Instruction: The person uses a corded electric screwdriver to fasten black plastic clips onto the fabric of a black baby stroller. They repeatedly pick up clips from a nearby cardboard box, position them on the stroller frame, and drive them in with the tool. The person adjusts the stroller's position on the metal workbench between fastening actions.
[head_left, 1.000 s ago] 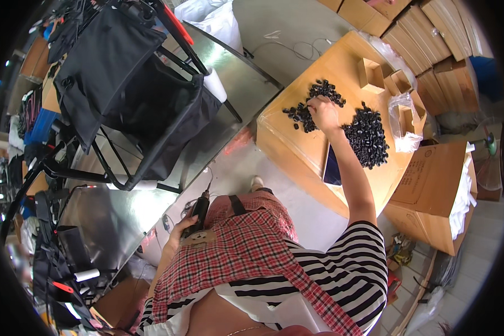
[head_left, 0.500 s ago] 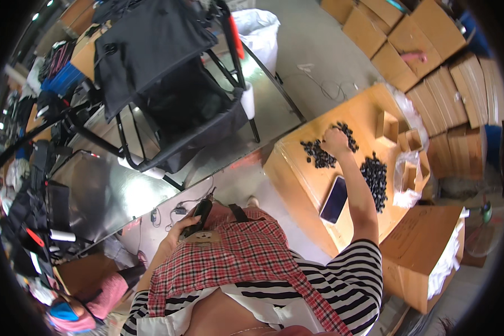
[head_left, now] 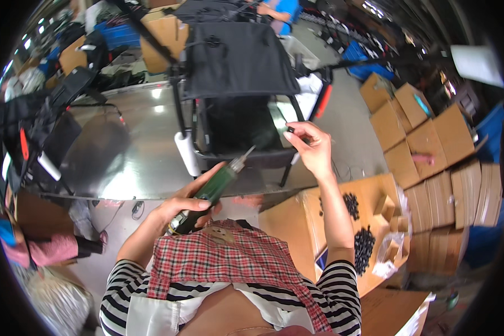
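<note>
Up from the tan cardboard surface [head_left: 285, 217], the right hand [head_left: 316, 148] now pinches one small black plastic piece [head_left: 290, 129] near the black fabric-and-tube frame [head_left: 238, 61], apparently unattached; the left hand [head_left: 183, 208] clasps a dark-green cylindrical power screwdriver [head_left: 217, 183]. Many loose black pieces [head_left: 364, 250] remain piled.

Head-worn fisheye, downward, perhaps forward-tilted

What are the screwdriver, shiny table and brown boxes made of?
The screwdriver seems smooth plastic, from its green sheen, with a silvery, probably metal tip. The table seems polished metal, mirroring lights. The boxes look like matte cardboard, with folded flaps.
</note>
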